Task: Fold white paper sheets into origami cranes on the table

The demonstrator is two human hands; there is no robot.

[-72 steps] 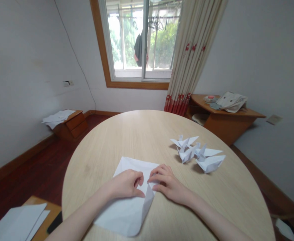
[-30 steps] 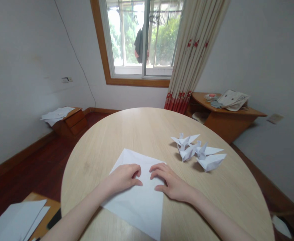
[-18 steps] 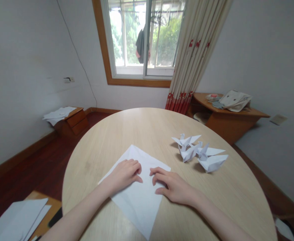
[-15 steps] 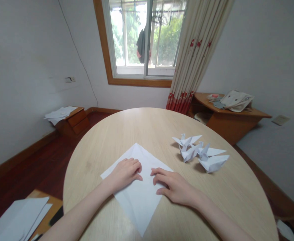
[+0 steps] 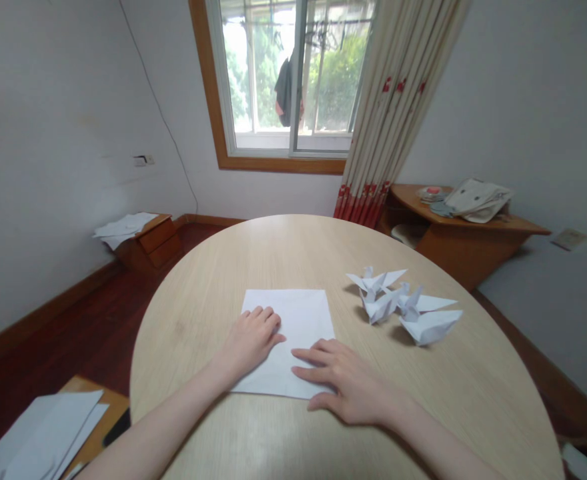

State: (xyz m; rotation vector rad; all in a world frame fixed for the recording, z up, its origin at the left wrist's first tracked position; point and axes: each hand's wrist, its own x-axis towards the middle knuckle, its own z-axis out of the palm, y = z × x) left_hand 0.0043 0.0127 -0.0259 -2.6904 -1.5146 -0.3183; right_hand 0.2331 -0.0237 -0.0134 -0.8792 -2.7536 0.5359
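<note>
Both hands lie palm down with nothing gripped. The left hand (image 5: 251, 337) rests flat on a white sheet (image 5: 296, 310), fingers loosely together and pointing away from the person, covering the sheet's near left part. The right hand (image 5: 346, 385) is spread wide and flat. Its fingers reach leftward over the sheet's near right corner, while its palm sits on the bare wood just beside the paper. The two hands are close, though I cannot tell whether they touch.

The sheet lies flat and squared on the round pale surface (image 5: 273, 250), stretching away from the fingertips toward the middle. Out beyond the right hand, on its far right side and apart from the sheet, a small huddle of folded paper birds (image 5: 406, 308) stands on the same surface, their wings touching one another.

Far ahead of the hands is a window (image 5: 293, 73) with a curtain (image 5: 393, 100) drawn to its right. A corner desk (image 5: 466, 230) stands off beyond the birds. A low cabinet (image 5: 156, 237) stands well off to the left, and loose papers (image 5: 38, 433) lie near the left forearm, below the edge of the surface.
</note>
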